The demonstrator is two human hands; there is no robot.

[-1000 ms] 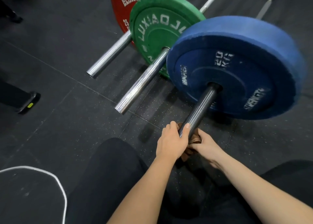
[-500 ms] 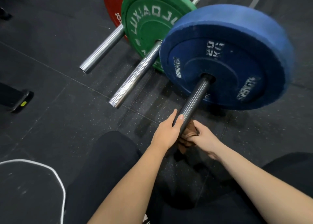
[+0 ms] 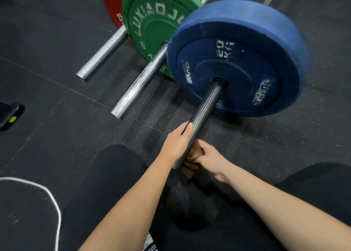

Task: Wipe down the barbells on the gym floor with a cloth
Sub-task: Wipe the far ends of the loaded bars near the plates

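Note:
Three barbells lie side by side on the black gym floor. The nearest has a blue plate and a dark steel sleeve pointing toward me. My left hand grips the sleeve near its end, thumb on top. My right hand holds a brown cloth bunched against the underside of the sleeve's end. The green-plate barbell and its chrome sleeve lie just to the left, the red-plate barbell and its sleeve beyond.
My knees in black trousers sit on either side of the sleeve end. A white line curves on the floor at lower left. A black object with a yellow-green mark lies at the left edge.
My left hand has slid a little up the sleeve toward the blue plate. The right hand has kept the cloth at the sleeve's end. The view has shifted slightly.

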